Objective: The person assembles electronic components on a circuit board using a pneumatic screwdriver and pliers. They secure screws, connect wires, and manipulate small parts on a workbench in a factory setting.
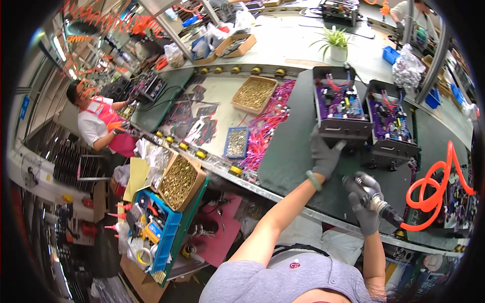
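Observation:
My left hand (325,155), in a grey glove, is at the near left corner of an open black metal case (345,125), its fingers against the case and its thumb below the front panel. Purple circuit boards (339,96) with red and blue wires fill this case. My right hand (365,207), also gloved, is closed around an air screwdriver (376,202), lower right of the case. An orange coiled air hose (427,198) runs to the tool. Beside the first case stands a second open black case (396,144) with similar boards.
A dark green mat (288,161) covers the bench. Left of it lie pink-red wire bundles (270,121), a box of brass-coloured parts (255,94) and a blue tray (236,142) of small metal parts. A blue crate (172,227) of tools stands lower left. A co-worker (101,118) works far left.

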### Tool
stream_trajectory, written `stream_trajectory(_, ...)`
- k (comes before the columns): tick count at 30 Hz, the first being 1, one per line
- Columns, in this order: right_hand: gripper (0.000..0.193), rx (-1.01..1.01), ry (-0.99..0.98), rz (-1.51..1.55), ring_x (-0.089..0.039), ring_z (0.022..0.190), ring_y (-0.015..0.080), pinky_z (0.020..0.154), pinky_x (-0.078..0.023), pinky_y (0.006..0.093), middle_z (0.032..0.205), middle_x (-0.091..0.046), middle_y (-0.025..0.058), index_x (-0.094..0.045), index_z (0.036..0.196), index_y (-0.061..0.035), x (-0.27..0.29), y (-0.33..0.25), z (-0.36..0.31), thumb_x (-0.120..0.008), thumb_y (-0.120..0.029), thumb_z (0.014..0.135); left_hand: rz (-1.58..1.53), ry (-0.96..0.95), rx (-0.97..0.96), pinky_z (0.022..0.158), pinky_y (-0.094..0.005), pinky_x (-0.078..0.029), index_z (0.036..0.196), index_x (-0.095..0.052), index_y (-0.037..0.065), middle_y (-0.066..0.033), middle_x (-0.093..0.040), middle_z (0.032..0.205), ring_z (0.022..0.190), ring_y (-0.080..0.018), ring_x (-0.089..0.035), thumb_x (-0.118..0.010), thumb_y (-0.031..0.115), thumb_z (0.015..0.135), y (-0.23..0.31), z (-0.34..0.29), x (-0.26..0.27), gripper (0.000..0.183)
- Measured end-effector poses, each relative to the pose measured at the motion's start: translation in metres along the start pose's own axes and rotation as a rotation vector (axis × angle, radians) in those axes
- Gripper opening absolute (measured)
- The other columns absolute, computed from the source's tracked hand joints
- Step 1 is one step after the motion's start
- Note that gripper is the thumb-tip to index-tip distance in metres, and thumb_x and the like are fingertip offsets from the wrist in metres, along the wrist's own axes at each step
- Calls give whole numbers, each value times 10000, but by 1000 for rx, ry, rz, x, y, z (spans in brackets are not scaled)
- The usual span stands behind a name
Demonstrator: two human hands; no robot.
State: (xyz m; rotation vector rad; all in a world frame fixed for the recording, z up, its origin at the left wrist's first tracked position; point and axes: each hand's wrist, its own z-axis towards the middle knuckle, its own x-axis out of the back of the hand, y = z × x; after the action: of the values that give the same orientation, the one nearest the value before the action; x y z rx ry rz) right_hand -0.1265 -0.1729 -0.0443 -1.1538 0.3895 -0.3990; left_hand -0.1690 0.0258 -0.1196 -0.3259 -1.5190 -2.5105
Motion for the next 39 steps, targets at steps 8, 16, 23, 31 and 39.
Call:
stream_trajectory(8,661,-484,-118,-268,-621,961,144,733,-541,295,1228,-611,73,-391,1482,-72,36,24,-39,-661,-13,881,214,-261,-288,820,-365,-545,1059,-714,66,-137,-698,1004,869,-268,-684,-646,98,843,-55,65,145,229)
stream_trajectory(16,918,-787,-298,365,-691,955,306,746,-595,353,1202,-614,215,-215,1570,-125,37,-40,-34,-741,-291,837,1074,-643,260,1017,-413,-489,1295,-639,229,-112,-620,1281,1172,-299,-608,-741,310,831,-165,133,260,482)
stream_trajectory(23,743,-1014,-48,504,-680,726,192,587,-572,302,957,-638,158,-325,1492,-81,28,17,-40,-674,-292,871,1045,-560,253,870,-430,-531,1060,-729,182,-155,-711,1023,993,-347,-675,-658,328,876,-178,133,250,245)
stream_trajectory(31,625,-967,-56,490,-623,639,145,552,-539,283,843,-625,103,-442,1370,-32,28,20,-45,-633,-373,882,599,-222,385,599,-336,-531,980,-726,37,-100,-705,767,623,-182,-659,-656,202,875,-241,139,270,208)
stream_trajectory(39,526,-935,-83,469,-657,650,143,559,-564,264,890,-642,88,-464,1329,-49,29,23,-42,-610,-340,916,-61,-797,166,650,-303,-524,955,-696,39,-66,-691,809,706,-153,-646,-692,129,871,-46,44,145,124)
